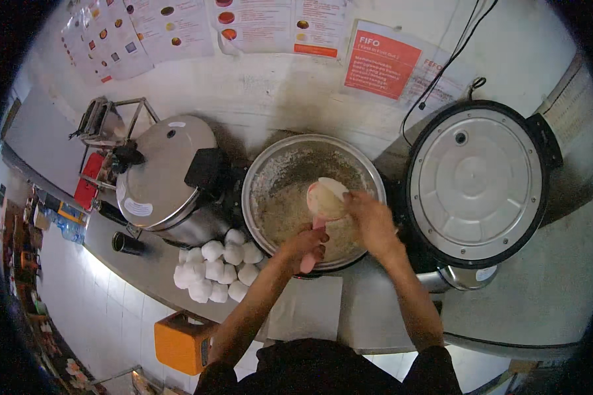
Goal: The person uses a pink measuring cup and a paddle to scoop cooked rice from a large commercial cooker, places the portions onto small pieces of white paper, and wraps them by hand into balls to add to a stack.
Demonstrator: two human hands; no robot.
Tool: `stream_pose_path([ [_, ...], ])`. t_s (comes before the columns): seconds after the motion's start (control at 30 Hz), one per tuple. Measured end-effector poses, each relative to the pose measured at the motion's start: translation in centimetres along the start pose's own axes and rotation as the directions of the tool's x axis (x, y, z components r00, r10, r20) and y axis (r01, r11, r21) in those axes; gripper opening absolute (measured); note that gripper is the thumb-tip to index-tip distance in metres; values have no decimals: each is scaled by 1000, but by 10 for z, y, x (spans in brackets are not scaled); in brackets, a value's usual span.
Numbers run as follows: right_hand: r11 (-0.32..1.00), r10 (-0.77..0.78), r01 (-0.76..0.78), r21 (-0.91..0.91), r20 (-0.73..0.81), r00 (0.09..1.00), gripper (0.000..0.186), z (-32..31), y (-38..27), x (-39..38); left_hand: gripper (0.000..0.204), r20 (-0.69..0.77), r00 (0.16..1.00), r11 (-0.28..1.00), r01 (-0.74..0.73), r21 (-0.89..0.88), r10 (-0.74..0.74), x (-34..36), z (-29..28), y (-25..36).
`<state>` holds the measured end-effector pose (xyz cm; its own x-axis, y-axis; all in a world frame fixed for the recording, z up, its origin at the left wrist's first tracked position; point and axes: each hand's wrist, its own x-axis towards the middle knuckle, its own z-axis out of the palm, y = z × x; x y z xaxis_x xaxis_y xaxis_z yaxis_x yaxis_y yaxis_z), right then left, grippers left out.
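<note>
The left hand, near the middle of the frame, has its grip wrapped round the handle of a pink scoop with a straight handle and a round head, whose butt pokes out below the fist. From that grip the head lies up and slightly right in the frame, so the long axis stands steep, leaning a little rightward at the top. The head holds something pale; what exactly, I can't make out from here.

The right hand comes in from the right, its fingers bent narrow at the right edge of the scoop's head — whether they pinch the rim, the pale stuff or some other piece, I cannot tell. So the left hand is nearer the handle, the right hand nearer the head.

Beneath both is a wide round metal pot with a pale rim, the scoop over its opening, with pale, grainy contents inside. Just beside it, left and below centre, white rounded bundles sit heaped on the grey worktop. Farther out, a closed silver cooker with a black handle stands at left — and a round silver lid with a black edge tilts open at right.
</note>
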<state>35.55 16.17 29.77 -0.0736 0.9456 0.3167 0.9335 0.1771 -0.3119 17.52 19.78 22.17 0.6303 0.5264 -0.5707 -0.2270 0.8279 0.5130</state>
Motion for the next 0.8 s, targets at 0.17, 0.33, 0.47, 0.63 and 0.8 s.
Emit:
stream_pose_path([
  [0.17, 995, -101, 96, 37, 168, 981, 58, -13, 1, -2, 8, -17, 999, 999, 30, 43, -30, -4, 2, 14],
  [0.33, 975, -207, 213, -58, 89, 974, 53, -5, -29, -17, 8, 111, 993, 998, 41, -47, -35, 5, -6, 10],
  [0.47, 985, -113, 129, -112, 140, 984, 62, 15, -21, -22, 17, -121, 980, 982, -139, 127, 155, -5, 8, -8],
  [0.63, 969, -179, 133, 209, 220, 959, 60, -8, -12, -14, 22, -90, 979, 957, -159, 241, 185, -30, 9, 4],
  [0.8, 945, -70, 40, 323, 82, 994, 54, -13, -26, -5, 24, 27, 956, 949, -293, 119, 292, -33, -17, -5],
])
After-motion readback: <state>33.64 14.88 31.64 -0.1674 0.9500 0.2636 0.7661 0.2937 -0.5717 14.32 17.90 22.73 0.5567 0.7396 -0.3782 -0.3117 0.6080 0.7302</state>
